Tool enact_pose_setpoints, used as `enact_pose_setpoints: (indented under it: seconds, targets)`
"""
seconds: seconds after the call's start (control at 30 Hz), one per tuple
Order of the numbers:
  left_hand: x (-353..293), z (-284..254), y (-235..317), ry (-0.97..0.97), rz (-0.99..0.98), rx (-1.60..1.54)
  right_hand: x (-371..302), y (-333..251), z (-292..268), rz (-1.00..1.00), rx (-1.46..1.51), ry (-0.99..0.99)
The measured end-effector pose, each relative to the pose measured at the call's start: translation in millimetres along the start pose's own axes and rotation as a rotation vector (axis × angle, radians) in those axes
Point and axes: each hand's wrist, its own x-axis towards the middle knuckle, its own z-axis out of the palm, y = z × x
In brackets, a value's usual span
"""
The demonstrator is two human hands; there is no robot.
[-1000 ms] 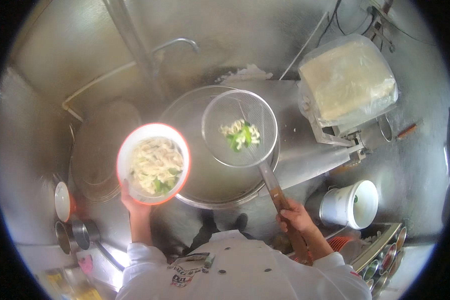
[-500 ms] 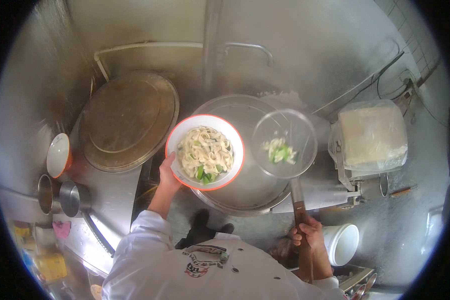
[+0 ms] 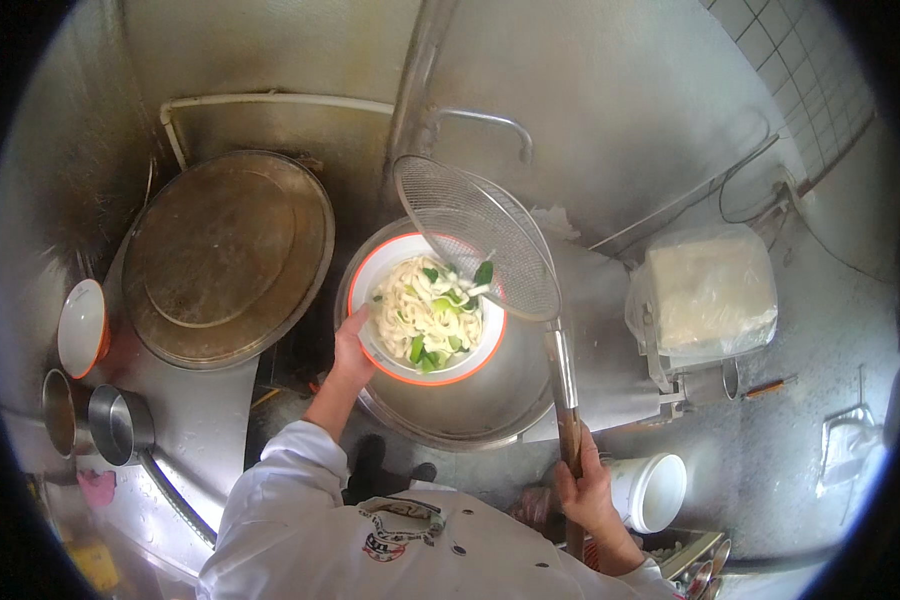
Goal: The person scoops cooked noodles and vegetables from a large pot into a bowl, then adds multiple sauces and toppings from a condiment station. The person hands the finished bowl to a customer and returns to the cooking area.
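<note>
grasping bowl at left side with left hand, clasping strainer by wooden handle with right hand; probably heavy with soft noodles, perhaps slippery, better to support from below.

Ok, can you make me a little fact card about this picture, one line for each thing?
Left hand: grips orange-rimmed white bowl
Right hand: holds long-handled mesh strainer
Bowl contents: pale noodles, green vegetable pieces
Strainer position: tilted over the bowl
Under bowl: large round pot
Left of pot: brown round lid
Right, lower down: white bucket
</note>
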Motion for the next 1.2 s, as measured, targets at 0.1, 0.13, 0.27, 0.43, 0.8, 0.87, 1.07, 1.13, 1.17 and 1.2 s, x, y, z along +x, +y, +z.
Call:
enact_pose_setpoints:
  seconds: [0.1, 0.13, 0.27, 0.43, 0.8, 0.87, 1.07, 1.13, 1.17, 1.2]
  targets:
    - [-3.9, 7.5, 3.0, -0.026, 0.006, 0.001, 0.5, 4.7, -2.7, -0.050, -0.039, 0.035]
    - [-6.1, 10.5, 4.4, -0.043, 0.013, 0.003, 1.7, 4.4, -7.3, -0.044, -0.036, 0.034]
    - [-14.7, 25.1, 6.4, 0.012, 0.061, 0.027, 12.2, 1.7, -31.6, 0.190, 0.194, -0.105]
    - [-19.8, 34.5, 1.1, 0.006, 0.127, -0.040, 32.2, 10.9, -55.4, 0.282, 0.466, -0.198]
    - [-39.0, 76.6, 3.5, 0.129, 0.204, 0.055, 81.2, 31.0, -120.1, 0.491, 1.038, -0.361]
    - [-39.5, 81.3, 2.2, 0.179, 0.205, 0.076, 83.7, 33.9, -117.2, 0.393, 0.915, -0.334]
    - [-34.3, 52.6, -5.5, 0.239, 0.209, 0.008, 68.7, 43.0, -43.0, -0.269, 0.030, 0.047]
    - [-30.9, 45.3, -14.9, 0.138, 0.204, -0.053, 62.7, 47.8, -16.8, -0.282, -0.218, 0.032]
    - [-29.7, 42.3, -17.4, 0.150, 0.229, -0.025, 60.2, 49.3, -3.8, -0.224, -0.310, -0.047]
    - [-28.6, 40.5, -19.4, 0.127, 0.244, -0.006, 57.2, 50.5, 5.4, -0.109, -0.409, -0.183]
